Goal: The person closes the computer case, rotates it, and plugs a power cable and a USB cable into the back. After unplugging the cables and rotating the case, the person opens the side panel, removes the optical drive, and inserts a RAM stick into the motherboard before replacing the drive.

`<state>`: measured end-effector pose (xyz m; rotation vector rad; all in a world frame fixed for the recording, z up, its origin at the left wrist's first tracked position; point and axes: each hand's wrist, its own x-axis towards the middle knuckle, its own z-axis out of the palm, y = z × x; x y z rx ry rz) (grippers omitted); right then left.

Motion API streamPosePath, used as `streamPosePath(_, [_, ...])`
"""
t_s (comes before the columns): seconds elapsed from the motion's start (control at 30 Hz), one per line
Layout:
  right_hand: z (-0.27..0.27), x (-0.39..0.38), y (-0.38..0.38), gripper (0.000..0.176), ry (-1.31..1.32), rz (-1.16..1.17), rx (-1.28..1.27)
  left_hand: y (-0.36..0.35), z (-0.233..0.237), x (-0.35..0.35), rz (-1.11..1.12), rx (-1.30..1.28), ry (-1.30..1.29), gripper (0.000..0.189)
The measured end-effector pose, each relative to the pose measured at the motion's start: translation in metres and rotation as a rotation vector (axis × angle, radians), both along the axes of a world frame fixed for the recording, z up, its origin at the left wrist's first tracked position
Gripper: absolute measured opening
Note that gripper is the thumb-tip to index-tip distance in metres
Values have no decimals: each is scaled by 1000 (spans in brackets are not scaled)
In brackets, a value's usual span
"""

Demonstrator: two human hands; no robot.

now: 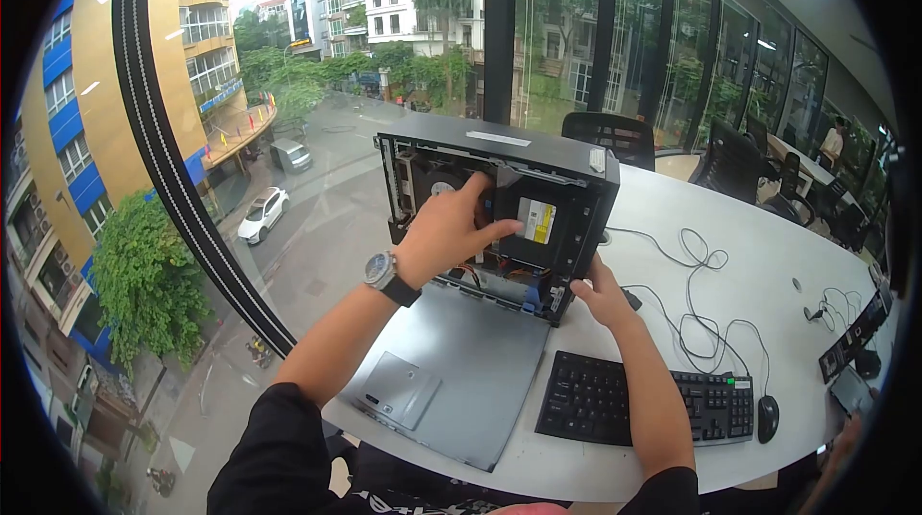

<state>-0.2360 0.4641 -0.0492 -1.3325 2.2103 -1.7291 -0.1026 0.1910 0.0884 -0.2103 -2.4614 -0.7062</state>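
An opened black desktop computer case [499, 145] stands on its side on the white table [768, 256], with its inside facing me. My left hand [447, 232], a wristwatch [381, 270] on its wrist, reaches inside the case and its fingers rest on the parts next to the optical drive [536, 220]. My right hand [602, 292] presses against the lower right corner of the case, fingers closed on the frame edge. The case's grey side panel [461, 371] lies flat on the table in front of the case.
A black keyboard [643, 400] and a mouse [767, 417] lie at the front right, with loose cables [696, 309] behind them. Office chairs [730, 160] and more desks stand at the back right. Big windows run along the table's left edge.
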Motion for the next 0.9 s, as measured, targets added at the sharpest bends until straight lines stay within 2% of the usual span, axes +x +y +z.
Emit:
streamPosePath(0.03, [0, 0, 0, 86, -10, 11, -1, 1, 0, -2, 62, -82, 20, 56])
streamPosePath(0.4, [9, 3, 2, 83, -22, -2, 47, -17, 2, -2, 153, -75, 69, 57])
streamPosePath(0.53, [17, 11, 2, 81, -2, -23, 68, -27, 1, 12, 4, 10, 36, 48])
streamPosePath(0.6, [18, 11, 2, 81, -12, -20, 71, -32, 3, 22, -181, -229, 140, 45])
streamPosePath(0.63, [19, 11, 2, 82, -23, -15, 80, -31, 6, 30, -318, -273, 115, 39])
streamPosePath(0.67, [19, 12, 3, 82, -22, -17, 77, -29, 2, 32, -319, -276, 115, 39])
streamPosePath(0.73, [20, 12, 2, 83, -18, -19, 80, -26, -8, 39, -534, -217, 46, 37])
streamPosePath(0.8, [18, 13, 1, 84, -23, -24, 83, -19, -14, 48, -567, -232, 47, 38])
streamPosePath(0.87, [19, 13, 3, 84, -25, -34, 86, -13, -28, 54, -702, -45, 3, 42])
streamPosePath(0.9, [20, 13, 3, 84, -23, -30, 80, -16, -33, 60, -635, -74, -115, 36])
